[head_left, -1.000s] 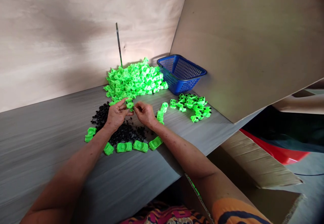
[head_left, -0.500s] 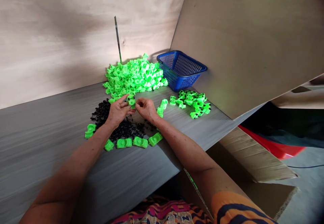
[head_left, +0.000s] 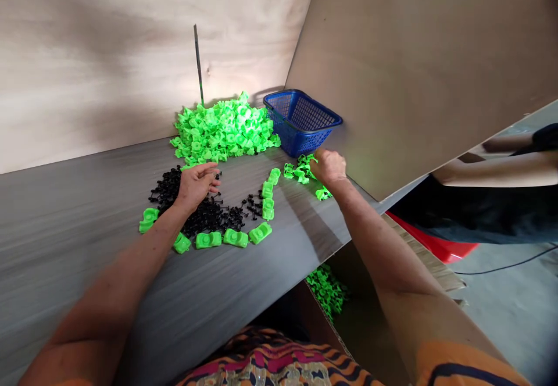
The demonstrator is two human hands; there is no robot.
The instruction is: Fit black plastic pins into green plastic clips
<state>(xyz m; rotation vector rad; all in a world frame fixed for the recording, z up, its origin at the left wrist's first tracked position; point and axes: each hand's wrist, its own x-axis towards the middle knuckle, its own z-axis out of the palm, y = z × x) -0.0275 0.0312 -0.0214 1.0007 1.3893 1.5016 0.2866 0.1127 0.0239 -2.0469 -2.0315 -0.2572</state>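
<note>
Crowding is the risk: the right hand, fingers curled over the small green cluster right of centre, grip hidden, could knock pieces off the table edge. The left hand rests loosely open on the black parts, holding nothing.

Both arms reach forward, hands apart.
The left hand is low with fingers loosely curled; the right hand is stretched further out, knuckles up.
</note>
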